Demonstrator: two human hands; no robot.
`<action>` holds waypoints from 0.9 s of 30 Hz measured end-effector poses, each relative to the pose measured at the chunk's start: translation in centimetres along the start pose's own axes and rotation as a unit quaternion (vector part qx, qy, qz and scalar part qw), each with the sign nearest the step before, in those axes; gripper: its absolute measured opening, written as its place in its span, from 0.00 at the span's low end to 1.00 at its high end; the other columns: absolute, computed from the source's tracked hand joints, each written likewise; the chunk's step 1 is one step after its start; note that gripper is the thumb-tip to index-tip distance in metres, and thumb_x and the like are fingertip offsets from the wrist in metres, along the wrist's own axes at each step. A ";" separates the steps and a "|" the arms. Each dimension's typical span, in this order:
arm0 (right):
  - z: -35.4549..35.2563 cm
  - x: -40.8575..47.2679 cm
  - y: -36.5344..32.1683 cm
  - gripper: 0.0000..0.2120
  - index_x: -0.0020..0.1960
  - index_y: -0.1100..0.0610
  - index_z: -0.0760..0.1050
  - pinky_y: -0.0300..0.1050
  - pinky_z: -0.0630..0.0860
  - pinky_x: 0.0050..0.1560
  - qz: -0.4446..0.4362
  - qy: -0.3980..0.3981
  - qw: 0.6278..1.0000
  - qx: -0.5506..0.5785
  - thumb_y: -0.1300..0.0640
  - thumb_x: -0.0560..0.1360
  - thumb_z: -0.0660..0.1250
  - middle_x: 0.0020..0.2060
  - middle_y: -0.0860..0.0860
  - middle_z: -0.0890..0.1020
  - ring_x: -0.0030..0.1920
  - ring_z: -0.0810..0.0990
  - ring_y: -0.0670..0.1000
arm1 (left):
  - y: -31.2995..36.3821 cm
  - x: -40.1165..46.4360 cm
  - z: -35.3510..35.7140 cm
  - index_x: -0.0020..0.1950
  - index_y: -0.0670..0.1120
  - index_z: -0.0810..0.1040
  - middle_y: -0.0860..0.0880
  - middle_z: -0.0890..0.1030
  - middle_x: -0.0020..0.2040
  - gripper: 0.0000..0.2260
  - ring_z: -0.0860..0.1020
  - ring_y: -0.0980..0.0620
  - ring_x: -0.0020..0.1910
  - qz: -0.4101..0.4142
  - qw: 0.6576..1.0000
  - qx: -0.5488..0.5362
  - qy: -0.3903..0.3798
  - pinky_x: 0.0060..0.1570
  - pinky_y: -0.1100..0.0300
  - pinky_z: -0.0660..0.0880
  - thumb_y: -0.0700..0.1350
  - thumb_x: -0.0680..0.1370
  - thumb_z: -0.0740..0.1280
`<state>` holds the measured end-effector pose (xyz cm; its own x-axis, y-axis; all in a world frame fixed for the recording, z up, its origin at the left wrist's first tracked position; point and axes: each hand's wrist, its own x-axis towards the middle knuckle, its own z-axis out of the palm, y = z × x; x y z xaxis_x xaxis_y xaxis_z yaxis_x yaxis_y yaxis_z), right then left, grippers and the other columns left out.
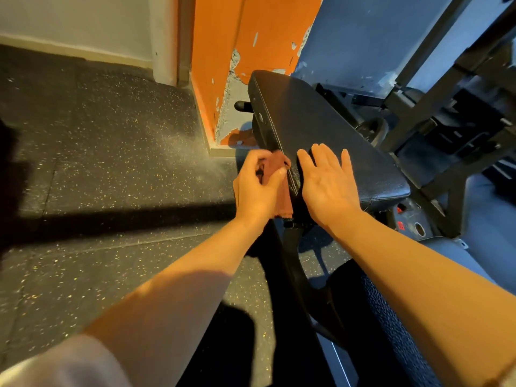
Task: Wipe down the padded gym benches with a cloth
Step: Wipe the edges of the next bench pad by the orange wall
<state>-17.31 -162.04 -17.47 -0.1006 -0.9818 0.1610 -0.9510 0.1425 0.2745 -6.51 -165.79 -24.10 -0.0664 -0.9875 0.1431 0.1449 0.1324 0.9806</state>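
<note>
1. Head view: a black padded bench (312,127) runs from the near middle of the frame away toward the upper left, its stitched seam along the left edge.
2. The left hand (258,185) grips a reddish-brown cloth (276,170), fingers and thumb curled round it, and holds it against the bench's left side, near the near end. Part of the cloth hangs down below the hand along that side.
3. The right hand (326,181) lies flat on the top of the bench close to the near left edge, fingers straight and slightly spread, holding nothing. The two hands are just beside each other, with the seam between them.
4. An orange pillar (223,65) with peeling paint stands by the far left corner of the bench; whether it touches the pad cannot be told.
5. A dark metal machine frame (446,107) stands to the right of the bench.
6. A speckled black rubber floor (97,149) spreads to the left, with a pale wall (69,18) along its far edge.
7. A second textured black pad (391,331) shows below the right forearm, at the near right.
</note>
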 end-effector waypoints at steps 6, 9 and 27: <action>-0.1 0.1 0.0 0.25 0.76 0.56 0.55 0.61 0.44 0.76 0.005 -0.007 1.000 0.011 0.61 0.81 0.54 0.73 0.57 0.61 0.77 0.51 0.56 | -1.0 -5.3 -0.5 0.59 0.50 0.77 0.51 0.80 0.57 0.13 0.78 0.59 0.53 0.019 0.999 -0.007 -0.040 0.48 0.72 0.72 0.37 0.77 0.69; -0.1 0.1 0.0 0.25 0.76 0.56 0.55 0.61 0.44 0.76 0.007 -0.009 1.000 0.009 0.62 0.80 0.53 0.73 0.57 0.61 0.77 0.51 0.55 | -0.6 -1.9 0.2 0.53 0.51 0.77 0.56 0.80 0.48 0.12 0.79 0.61 0.47 0.006 1.000 0.012 0.015 0.50 0.64 0.75 0.37 0.75 0.69; 0.4 0.2 0.0 0.24 0.74 0.57 0.59 0.61 0.47 0.75 0.008 -0.002 1.000 0.008 0.63 0.79 0.55 0.67 0.57 0.67 0.73 0.59 0.57 | -0.7 -3.2 -0.3 0.51 0.58 0.78 0.48 0.81 0.53 0.13 0.80 0.54 0.49 -0.031 0.999 -0.034 -0.016 0.51 0.58 0.78 0.41 0.74 0.73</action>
<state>-17.47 -162.28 -17.84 -0.1167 -0.9801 0.1606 -0.9540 0.1556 0.2561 -6.11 -162.73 -25.25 -0.1077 -0.9902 0.0885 0.2064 0.0648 0.9763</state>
